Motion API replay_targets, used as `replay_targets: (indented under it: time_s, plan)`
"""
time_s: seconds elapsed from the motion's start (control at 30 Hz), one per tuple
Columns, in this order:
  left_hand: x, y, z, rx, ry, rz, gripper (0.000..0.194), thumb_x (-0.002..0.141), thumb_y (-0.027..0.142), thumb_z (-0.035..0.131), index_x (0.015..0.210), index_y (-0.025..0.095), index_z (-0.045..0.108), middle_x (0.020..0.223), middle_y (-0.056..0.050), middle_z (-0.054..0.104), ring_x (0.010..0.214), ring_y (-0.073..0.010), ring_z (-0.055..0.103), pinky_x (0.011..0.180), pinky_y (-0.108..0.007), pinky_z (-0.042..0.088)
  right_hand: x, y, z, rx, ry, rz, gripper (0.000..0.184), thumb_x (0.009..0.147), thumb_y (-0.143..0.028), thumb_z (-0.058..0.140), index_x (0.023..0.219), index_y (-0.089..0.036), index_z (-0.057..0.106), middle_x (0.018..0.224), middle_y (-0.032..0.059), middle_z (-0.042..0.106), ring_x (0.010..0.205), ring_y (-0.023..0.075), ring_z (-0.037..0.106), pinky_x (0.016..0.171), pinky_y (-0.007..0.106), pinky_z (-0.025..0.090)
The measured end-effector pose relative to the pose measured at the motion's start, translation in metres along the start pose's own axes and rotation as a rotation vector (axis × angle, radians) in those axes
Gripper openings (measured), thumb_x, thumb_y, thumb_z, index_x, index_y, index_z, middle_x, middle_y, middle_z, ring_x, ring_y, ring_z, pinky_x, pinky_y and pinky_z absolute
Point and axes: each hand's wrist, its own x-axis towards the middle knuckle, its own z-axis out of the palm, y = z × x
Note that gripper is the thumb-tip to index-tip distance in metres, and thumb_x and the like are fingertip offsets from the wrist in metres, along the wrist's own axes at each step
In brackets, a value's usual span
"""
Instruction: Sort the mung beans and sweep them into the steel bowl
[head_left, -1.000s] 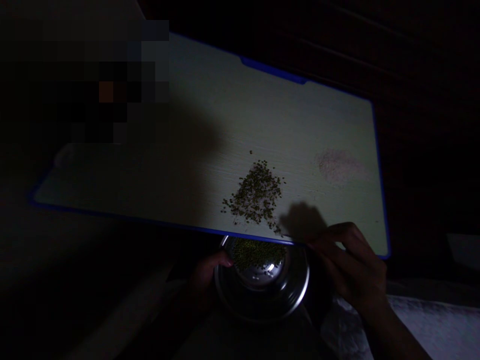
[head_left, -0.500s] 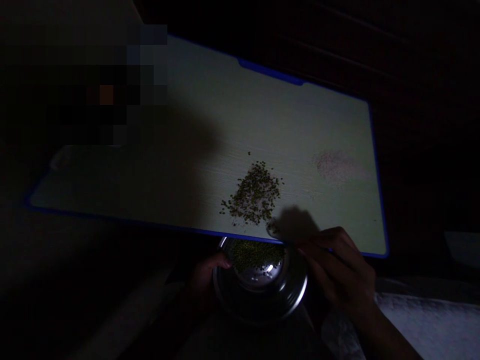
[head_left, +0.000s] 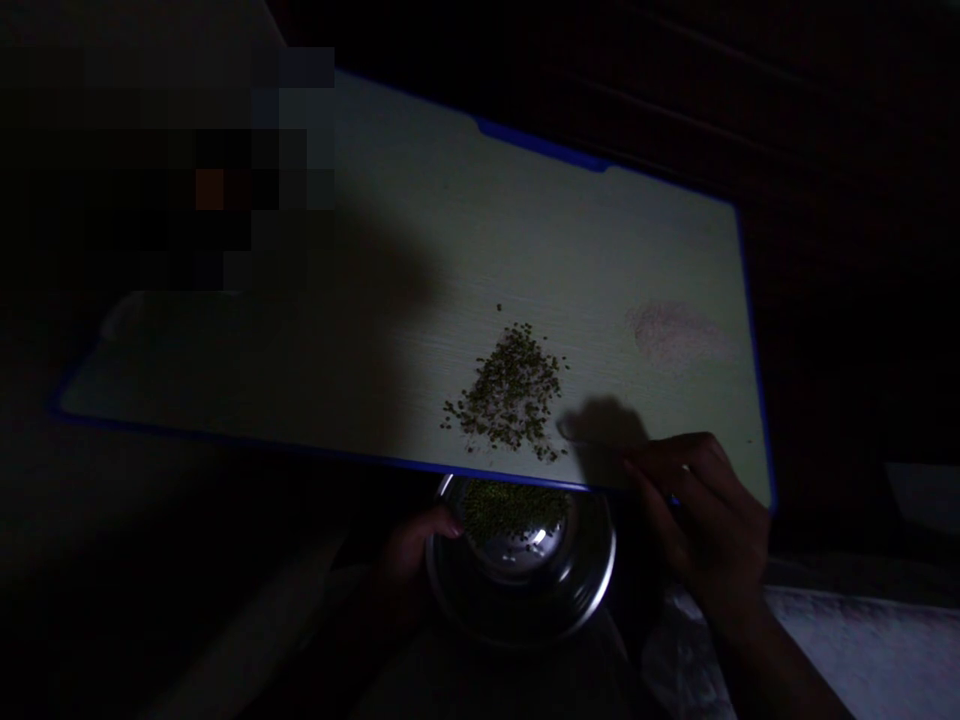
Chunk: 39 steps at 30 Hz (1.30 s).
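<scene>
Although the light is poor, the pale board (head_left: 600,250) with its blue rim is legible and serves as landmark; what supports it cannot be determined. Beyond its near right corner, on the wearer's side, lies a whitish sheet (head_left: 862,640). Under and just outside the board's near edge is a shiny metal bowl (head_left: 540,610), partly covered by the board.

The right hand (head_left: 720,520) is at the board's near edge, right of centre, fingers pinched on a thin implement. The left hand (head_left: 412,545) is below the same edge, at the bowl's left side, thumb over the rim; its other fingers are too dark to inspect, but it appears to be gripping the bowl.

Green grains (head_left: 502,510) lie in the bowl, close to the board's edge. Loose grains (head_left: 517,385) form a heap on the board near that edge, with one stray grain (head_left: 499,307) on its far side. A pale powdery patch (head_left: 675,332) occupies the board's right end.

Compared with half a second earlier, the implement (head_left: 568,432), apparently spoon-like, has shifted right, off the heap's near corner. The heap shows no obvious reduction; judged from this, the shift is a small repositioning, with grains remaining on the board.
</scene>
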Motion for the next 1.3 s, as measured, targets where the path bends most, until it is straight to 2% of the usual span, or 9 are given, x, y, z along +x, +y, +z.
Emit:
replay_targets:
  time_s: [0.1, 0.27, 0.37, 0.53, 0.67, 0.87, 1.0, 1.2, 1.3]
  plan:
    - [-0.005, 0.003, 0.005, 0.017, 0.040, 0.016, 0.017, 0.053, 0.008, 0.061, 0.063, 0.007, 0.075, 0.066, -0.014, 0.071, 0.061, -0.0247, 0.065, 0.065, -0.032, 0.052, 0.001, -0.002, 0.003, 0.031, -0.053, -0.053, 0.044, 0.076, -0.001, 0.066, 0.114, -0.021, 0.064, 0.093, 0.0042, 0.065, 0.086, 0.0165, 0.058, 0.070, 0.033, 0.050]
    - [-0.008, 0.006, 0.013, -0.013, -0.015, 0.033, 0.023, 0.051, 0.007, 0.059, 0.066, 0.008, 0.077, 0.064, -0.014, 0.071, 0.057, -0.0258, 0.065, 0.063, -0.034, 0.054, -0.004, -0.003, 0.000, 0.068, -0.076, -0.095, 0.041, 0.076, 0.000, 0.067, 0.113, -0.018, 0.064, 0.093, 0.0054, 0.064, 0.087, 0.0168, 0.056, 0.070, 0.034, 0.050]
    - [-0.005, 0.002, 0.008, -0.001, -0.037, 0.018, 0.021, 0.055, 0.008, 0.059, 0.066, 0.008, 0.076, 0.063, -0.014, 0.071, 0.058, -0.0269, 0.066, 0.060, -0.034, 0.053, -0.003, -0.004, 0.001, 0.079, -0.067, -0.098, 0.042, 0.075, 0.001, 0.067, 0.113, -0.017, 0.064, 0.093, 0.0057, 0.063, 0.087, 0.0169, 0.057, 0.070, 0.034, 0.050]
    - [0.004, -0.003, -0.006, 0.008, -0.058, 0.005, 0.026, 0.057, 0.011, 0.062, 0.078, 0.007, 0.077, 0.085, -0.016, 0.075, 0.077, -0.0307, 0.069, 0.078, -0.039, 0.054, 0.002, -0.006, 0.004, 0.084, -0.083, -0.099, 0.043, 0.076, 0.000, 0.067, 0.115, -0.017, 0.064, 0.092, 0.0055, 0.063, 0.087, 0.0169, 0.056, 0.070, 0.035, 0.049]
    - [0.005, -0.003, -0.009, 0.071, 0.050, 0.025, 0.017, 0.056, 0.011, 0.064, 0.068, 0.008, 0.075, 0.072, -0.014, 0.073, 0.068, -0.0283, 0.068, 0.069, -0.037, 0.054, 0.000, -0.007, 0.001, 0.103, -0.103, -0.098, 0.042, 0.076, -0.001, 0.067, 0.114, -0.019, 0.065, 0.092, 0.0047, 0.063, 0.086, 0.0166, 0.056, 0.069, 0.034, 0.049]
    - [0.003, -0.003, -0.010, 0.045, 0.033, -0.006, 0.018, 0.056, 0.011, 0.060, 0.067, 0.008, 0.075, 0.067, -0.013, 0.072, 0.061, -0.0260, 0.065, 0.067, -0.037, 0.053, -0.007, -0.007, -0.001, 0.100, -0.088, -0.073, 0.044, 0.075, 0.000, 0.067, 0.114, -0.020, 0.065, 0.091, 0.0044, 0.064, 0.085, 0.0168, 0.057, 0.069, 0.034, 0.050]
    - [0.003, -0.002, -0.009, 0.055, 0.044, -0.012, 0.017, 0.059, 0.011, 0.059, 0.065, 0.007, 0.075, 0.071, -0.016, 0.073, 0.066, -0.0292, 0.068, 0.067, -0.038, 0.054, -0.009, -0.007, 0.002, 0.102, -0.100, -0.069, 0.042, 0.075, -0.001, 0.067, 0.113, -0.019, 0.066, 0.092, 0.0054, 0.064, 0.087, 0.0177, 0.057, 0.070, 0.035, 0.051]
    - [-0.001, 0.002, 0.001, 0.016, 0.014, 0.000, 0.023, 0.053, 0.009, 0.060, 0.068, 0.006, 0.076, 0.070, -0.015, 0.073, 0.065, -0.0277, 0.068, 0.068, -0.036, 0.054, -0.008, -0.011, 0.005, 0.127, -0.110, -0.070, 0.041, 0.076, -0.001, 0.066, 0.112, -0.019, 0.065, 0.091, 0.0049, 0.065, 0.085, 0.0169, 0.057, 0.068, 0.034, 0.050]
    - [-0.001, 0.002, 0.000, 0.000, -0.007, -0.001, 0.024, 0.052, 0.009, 0.059, 0.069, 0.006, 0.076, 0.072, -0.015, 0.073, 0.067, -0.0282, 0.068, 0.070, -0.036, 0.054, -0.007, -0.011, 0.006, 0.111, -0.087, -0.061, 0.041, 0.075, 0.000, 0.066, 0.112, -0.019, 0.065, 0.090, 0.0042, 0.065, 0.085, 0.0168, 0.057, 0.069, 0.034, 0.050]
